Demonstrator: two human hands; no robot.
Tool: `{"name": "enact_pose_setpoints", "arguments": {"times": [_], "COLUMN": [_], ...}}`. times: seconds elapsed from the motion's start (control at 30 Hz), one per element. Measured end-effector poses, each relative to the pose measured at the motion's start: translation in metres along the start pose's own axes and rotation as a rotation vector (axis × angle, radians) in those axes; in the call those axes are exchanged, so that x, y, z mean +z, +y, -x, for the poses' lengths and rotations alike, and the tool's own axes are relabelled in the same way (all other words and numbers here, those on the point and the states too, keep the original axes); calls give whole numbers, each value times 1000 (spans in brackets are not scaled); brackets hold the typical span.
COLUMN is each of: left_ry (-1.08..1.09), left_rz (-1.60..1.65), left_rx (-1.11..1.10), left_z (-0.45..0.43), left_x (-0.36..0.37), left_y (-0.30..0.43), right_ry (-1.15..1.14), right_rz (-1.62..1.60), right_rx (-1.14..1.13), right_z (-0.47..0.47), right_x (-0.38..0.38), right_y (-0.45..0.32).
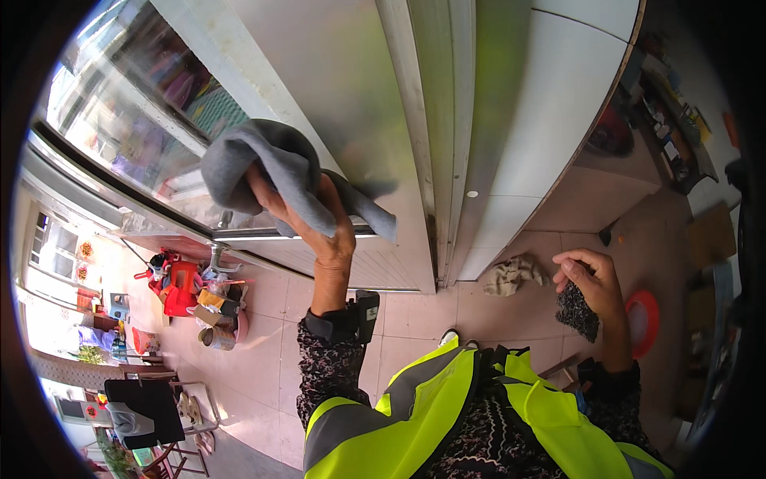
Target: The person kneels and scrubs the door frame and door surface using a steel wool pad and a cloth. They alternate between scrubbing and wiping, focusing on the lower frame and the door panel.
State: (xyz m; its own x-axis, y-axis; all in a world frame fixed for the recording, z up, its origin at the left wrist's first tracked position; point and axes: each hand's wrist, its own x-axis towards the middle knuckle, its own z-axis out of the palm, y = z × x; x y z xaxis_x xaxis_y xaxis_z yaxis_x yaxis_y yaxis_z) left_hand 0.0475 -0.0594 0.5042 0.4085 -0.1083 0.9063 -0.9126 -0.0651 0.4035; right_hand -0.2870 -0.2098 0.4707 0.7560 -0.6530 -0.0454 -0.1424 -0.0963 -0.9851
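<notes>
My left hand (326,230) is raised with its fingers in a crumpled grey cloth (263,161), which lies against the glass pane (137,108) of a white metal-framed door. One end of the cloth hangs over the lower frame rail. Below it a metal lever handle (218,257) sticks out from the door. At the right my right hand (589,278) is held low over the floor, its fingers curled around a dark, speckled mesh-like scrubbing pad (577,311). A beige rag (514,275) lies on the floor tiles beside the wall.
On the floor beyond the door stand red containers (181,287) and a heap of boxes and tins (221,311). A folding chair (146,413) is at the lower left. A red-rimmed basin (643,323) stands right of my right hand, near a cabinet (616,191).
</notes>
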Motion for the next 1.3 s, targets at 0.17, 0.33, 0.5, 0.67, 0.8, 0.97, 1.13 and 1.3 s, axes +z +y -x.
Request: {"name": "enact_pose_setpoints", "arguments": {"times": [0.17,0.33,0.5,0.67,0.8,0.97,1.13,1.3], "left_ry": [-41,-162,-211,-292,-302,79,696,459], "left_rz": [145,43,-19,-221,-356,-349,420,929], "left_rx": [-141,-236,-239,-114,-149,-370,-885,-1139], "left_z": [53,100,130,130,121,85,48,21], "left_x": [15,18,4,-25,-62,-124,-196,-260], "left_y": [11,28,17,-8,-36,-126,-153,-145], "right_ry": [4,-56,-32,13,8,-108,-528,-702], "right_rz": [16,2,-3,7,18,32,213,101], "right_rx": [1,-14,-58,-53,-27,-70,-195,-202], "right_z": [3,-1,-1,0,-6,-28,-72,-109], "right_x": [-6,-7,-7,-2,23,91,203,319], "right_y": [-1,3,7,4,-10,-42,-69,-83]}}
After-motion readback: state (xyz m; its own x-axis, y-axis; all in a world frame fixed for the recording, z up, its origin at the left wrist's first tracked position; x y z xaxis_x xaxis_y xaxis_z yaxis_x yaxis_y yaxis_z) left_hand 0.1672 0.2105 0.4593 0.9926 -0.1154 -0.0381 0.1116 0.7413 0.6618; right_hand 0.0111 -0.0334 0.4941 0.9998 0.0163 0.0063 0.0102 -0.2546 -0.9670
